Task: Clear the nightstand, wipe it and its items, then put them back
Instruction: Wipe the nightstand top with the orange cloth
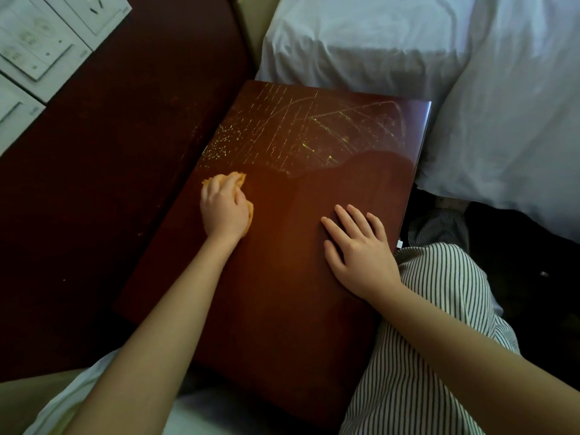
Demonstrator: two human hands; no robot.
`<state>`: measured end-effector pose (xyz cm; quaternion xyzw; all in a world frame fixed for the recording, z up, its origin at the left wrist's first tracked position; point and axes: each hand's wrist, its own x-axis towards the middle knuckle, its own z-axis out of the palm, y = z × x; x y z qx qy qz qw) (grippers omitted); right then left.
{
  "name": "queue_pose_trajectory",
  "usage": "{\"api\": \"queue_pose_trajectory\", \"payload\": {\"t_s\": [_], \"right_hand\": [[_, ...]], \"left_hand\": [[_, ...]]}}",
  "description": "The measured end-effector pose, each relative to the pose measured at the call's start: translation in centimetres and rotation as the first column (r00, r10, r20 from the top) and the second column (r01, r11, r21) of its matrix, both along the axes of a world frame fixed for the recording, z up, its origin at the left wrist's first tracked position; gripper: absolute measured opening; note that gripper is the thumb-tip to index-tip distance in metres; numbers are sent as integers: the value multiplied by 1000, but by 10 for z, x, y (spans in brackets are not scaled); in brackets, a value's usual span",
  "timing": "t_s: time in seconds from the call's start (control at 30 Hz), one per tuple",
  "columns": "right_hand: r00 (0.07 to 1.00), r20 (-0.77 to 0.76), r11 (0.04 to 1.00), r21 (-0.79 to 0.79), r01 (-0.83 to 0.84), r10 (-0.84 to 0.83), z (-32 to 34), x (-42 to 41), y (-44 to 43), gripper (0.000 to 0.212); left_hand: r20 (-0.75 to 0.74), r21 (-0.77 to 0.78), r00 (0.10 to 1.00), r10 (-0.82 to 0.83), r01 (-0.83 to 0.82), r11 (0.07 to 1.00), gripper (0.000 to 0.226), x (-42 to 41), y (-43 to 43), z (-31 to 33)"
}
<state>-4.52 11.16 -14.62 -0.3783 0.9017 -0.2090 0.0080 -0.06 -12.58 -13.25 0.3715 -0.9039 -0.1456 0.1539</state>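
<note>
Grasping an orange cloth (239, 178), fingers of left hand (223, 211) curl; right hand (357, 251) lies flat on nightstand (282, 296).

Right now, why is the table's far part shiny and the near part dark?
Head view: light glares off the far end of the nightstand, showing streaks; a dark shadow or reflection covers the near half; an orange glow tints the wood beside the cloth in the left hand.

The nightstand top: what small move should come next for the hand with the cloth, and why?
Probably slide the left hand with the orange cloth away from the body, to the far part of the nightstand top, since pale specks and streaks show there. The near part, where the right hand rests flat, looks smooth.
</note>
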Motion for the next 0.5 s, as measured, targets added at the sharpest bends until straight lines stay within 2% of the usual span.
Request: {"api": "queue_pose_trajectory", "payload": {"t_s": [0.07,0.13,0.27,0.4,0.47,0.5], "right_hand": [[1000,3,1000,6,1,-1,0,0,0,50],[1000,6,1000,12,1,-1,0,0,1,50],[1000,7,1000,18,-4,4,0,0,1,50],[1000,5,1000,8,0,0,0,0,0,49],[1000,3,1000,2,-2,2,0,-1,0,49],[1000,4,1000,1,-5,5,-1,-1,0,49]], "left_hand": [[-7,1,996,93,-93,996,35,-18,6,0],[2,-5,996,92,-92,996,36,-31,14,-1],[41,22,985,-168,167,986,36,-27,24,1],[30,49,908,-419,417,908,36,11,27,1],[42,42,918,-395,393,919,36,22,19,1],[47,23,946,-320,319,947,35,24,13,1]]}}
